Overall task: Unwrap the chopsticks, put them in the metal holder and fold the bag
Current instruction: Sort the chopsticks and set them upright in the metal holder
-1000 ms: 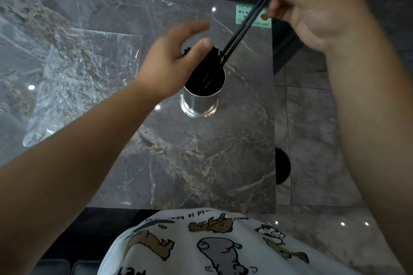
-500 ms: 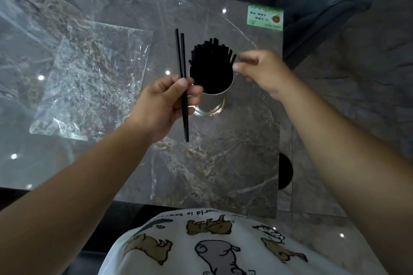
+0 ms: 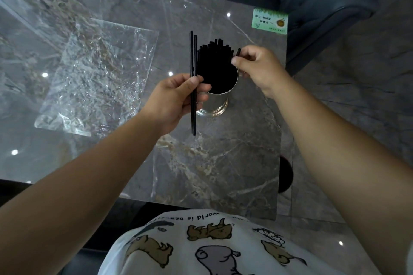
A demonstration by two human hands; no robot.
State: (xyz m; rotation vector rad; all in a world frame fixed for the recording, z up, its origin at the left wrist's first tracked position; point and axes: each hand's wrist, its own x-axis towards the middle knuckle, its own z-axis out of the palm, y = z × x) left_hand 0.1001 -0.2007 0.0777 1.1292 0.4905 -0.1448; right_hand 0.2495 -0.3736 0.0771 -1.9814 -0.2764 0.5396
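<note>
Gripping chopsticks (image 3: 193, 87) upright, left hand (image 3: 176, 100) beside holder (image 3: 215, 100)

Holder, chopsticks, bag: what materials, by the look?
Holder: polished metal, likely steel; mirror-like wall with reflections. Chopsticks: matte black, probably plastic or lacquered wood; cannot tell which. Bag: thin clear plastic film; crinkled, glinting, tabletop showing through.

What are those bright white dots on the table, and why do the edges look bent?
Head view: the dots are lamp glare on the glossy table; the plastic bag glints too; the wide lens bends edges; the holder stays sharp.
</note>
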